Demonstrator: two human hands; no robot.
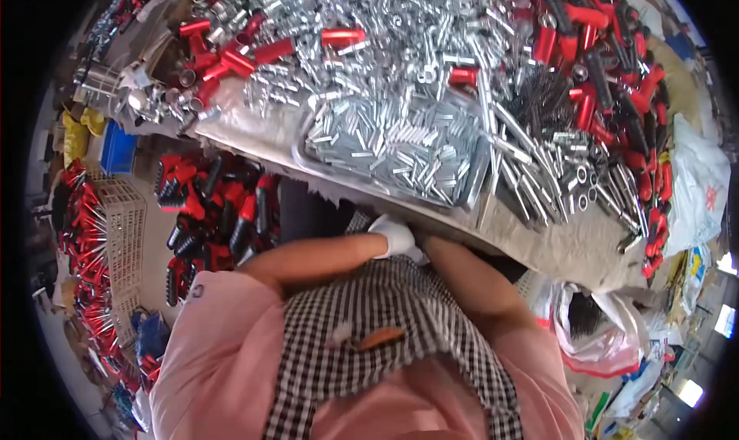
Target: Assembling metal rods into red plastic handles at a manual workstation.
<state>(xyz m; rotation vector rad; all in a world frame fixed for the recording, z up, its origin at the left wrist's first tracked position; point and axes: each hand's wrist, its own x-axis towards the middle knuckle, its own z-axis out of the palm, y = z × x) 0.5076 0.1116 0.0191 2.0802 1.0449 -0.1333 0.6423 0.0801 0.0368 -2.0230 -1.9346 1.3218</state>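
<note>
My left hand (394,236), in a white glove, is low in front of my checked apron (362,309), just under the near edge of the workbench (539,255). My right forearm (466,274) comes in from the right and meets it there. Of my right hand (419,256) only a sliver of white glove shows beside the left. The fingers of both hands are hidden, so whatever they may hold cannot be made out. Nearest to them on the bench is a metal tray (369,184) of short silver pins (408,136).
Silver metal fittings (369,47) are heaped behind the tray, with red sleeves (342,36) among them. Long metal rods (531,178) and red-and-black handled tools (596,70) lie at right. More such tools (219,201) and a plastic crate (123,240) stand low left; a plastic bag (600,340) sits lower right.
</note>
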